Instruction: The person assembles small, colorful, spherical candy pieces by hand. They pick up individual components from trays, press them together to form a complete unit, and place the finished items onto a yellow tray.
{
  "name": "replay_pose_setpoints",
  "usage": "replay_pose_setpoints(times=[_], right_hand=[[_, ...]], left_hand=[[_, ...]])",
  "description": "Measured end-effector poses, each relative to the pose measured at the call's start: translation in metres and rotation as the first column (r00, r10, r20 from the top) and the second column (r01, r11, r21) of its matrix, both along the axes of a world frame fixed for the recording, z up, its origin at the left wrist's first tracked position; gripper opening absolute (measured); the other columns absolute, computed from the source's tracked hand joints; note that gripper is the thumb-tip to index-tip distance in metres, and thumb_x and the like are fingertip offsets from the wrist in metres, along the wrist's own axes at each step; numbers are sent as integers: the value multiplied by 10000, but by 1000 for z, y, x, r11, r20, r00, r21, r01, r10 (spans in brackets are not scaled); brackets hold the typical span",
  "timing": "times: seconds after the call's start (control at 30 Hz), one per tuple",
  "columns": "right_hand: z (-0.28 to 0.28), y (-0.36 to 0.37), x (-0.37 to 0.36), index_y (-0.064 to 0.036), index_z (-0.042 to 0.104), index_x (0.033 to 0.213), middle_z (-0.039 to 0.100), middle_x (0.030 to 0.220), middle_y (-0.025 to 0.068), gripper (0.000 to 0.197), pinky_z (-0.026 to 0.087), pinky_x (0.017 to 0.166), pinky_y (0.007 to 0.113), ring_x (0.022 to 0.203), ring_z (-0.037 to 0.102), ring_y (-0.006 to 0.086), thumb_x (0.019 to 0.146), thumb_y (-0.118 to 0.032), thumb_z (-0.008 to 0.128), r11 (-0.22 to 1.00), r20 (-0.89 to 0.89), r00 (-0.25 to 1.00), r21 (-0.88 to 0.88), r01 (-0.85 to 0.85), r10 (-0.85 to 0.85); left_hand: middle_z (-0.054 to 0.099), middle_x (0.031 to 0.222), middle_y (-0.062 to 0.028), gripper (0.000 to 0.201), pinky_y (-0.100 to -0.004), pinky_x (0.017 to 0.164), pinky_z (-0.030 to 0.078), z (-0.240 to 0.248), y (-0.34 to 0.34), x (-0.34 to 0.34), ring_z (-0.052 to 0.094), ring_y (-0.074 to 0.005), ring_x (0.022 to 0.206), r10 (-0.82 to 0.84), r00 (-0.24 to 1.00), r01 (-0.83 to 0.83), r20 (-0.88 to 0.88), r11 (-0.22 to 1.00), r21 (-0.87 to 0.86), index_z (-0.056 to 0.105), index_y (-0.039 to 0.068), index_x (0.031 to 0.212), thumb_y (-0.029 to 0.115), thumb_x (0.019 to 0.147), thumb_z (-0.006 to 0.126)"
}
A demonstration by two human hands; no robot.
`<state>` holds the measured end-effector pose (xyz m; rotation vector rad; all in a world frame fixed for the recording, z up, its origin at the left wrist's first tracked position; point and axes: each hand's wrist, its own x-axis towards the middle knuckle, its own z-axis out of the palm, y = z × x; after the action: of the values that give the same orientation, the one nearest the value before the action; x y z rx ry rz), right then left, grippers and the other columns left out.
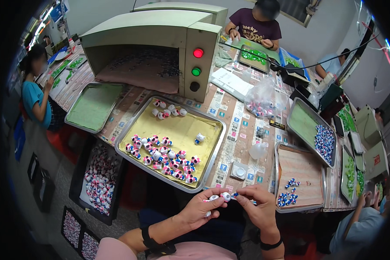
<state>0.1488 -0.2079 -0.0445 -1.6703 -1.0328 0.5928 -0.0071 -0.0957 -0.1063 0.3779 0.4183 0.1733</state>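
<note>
In front of my body, my left hand is closed around a few small white toy heads. One white and pink toy head sticks out at its fingertips. Close beside it, my right hand pinches a small blue piece against or near that head; whether they touch I cannot tell. Just beyond my hands is a metal tray lined in yellow, bearing several assembled white, pink and blue toy figures. At the right, a brown-lined tray holds small blue and white toy bodies.
A beige machine with a tunnel opening stands behind the yellow-lined tray. A green-lined tray lies left. A tilted tray and a plastic bag of parts are right. A black crate stands low left. Other people sit around the table.
</note>
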Motion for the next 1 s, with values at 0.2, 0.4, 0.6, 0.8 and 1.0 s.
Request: replay_pose_setpoints(times=[0.2,0.4,0.6,0.8,1.0], right_hand=[[-3,-1,-3,-5,720,985,661,913,90,189,500,695,227,809,632,133,798,-21,741,1000,3,1000,-2,-27,27],[-10,-2,-3,-27,731,977,684,881,100,190,507,626,231,736,645,140,788,-22,745,999,35,999,14,-42,41],[-6,-4,-10,-21,729,934,673,818,102,197,497,603,246,708,650,157,743,6,769,999,133,990,13,-45,43],[-7,-3,-15,-33,739,882,665,765,82,166,464,599,254,672,622,155,725,4,778,999,128,992,39,2,-7],[0,-1,-12,-31,728,958,685,872,99,181,501,705,278,809,655,192,777,-15,743,997,108,992,49,-64,59]], left_hand=[[620,1021,-50,299,-177,528,451,2,-3,4,594,-88,836,16,999,-16,-45,1000,15,553,35,1216,67,925,611],[626,965,-57,280,-175,492,430,6,-4,4,592,-85,785,26,997,-17,-76,992,123,580,35,1181,46,906,635],[633,903,-35,262,-150,450,401,5,-5,0,573,-56,659,26,996,-8,-84,978,211,614,36,1147,55,890,663],[630,839,-20,260,-144,435,390,12,-4,-2,557,-41,600,26,992,15,-126,950,313,626,35,1131,82,881,683],[614,757,27,272,-153,451,396,32,20,-4,528,-19,559,11,972,136,-233,785,604,657,69,1127,150,873,709]])
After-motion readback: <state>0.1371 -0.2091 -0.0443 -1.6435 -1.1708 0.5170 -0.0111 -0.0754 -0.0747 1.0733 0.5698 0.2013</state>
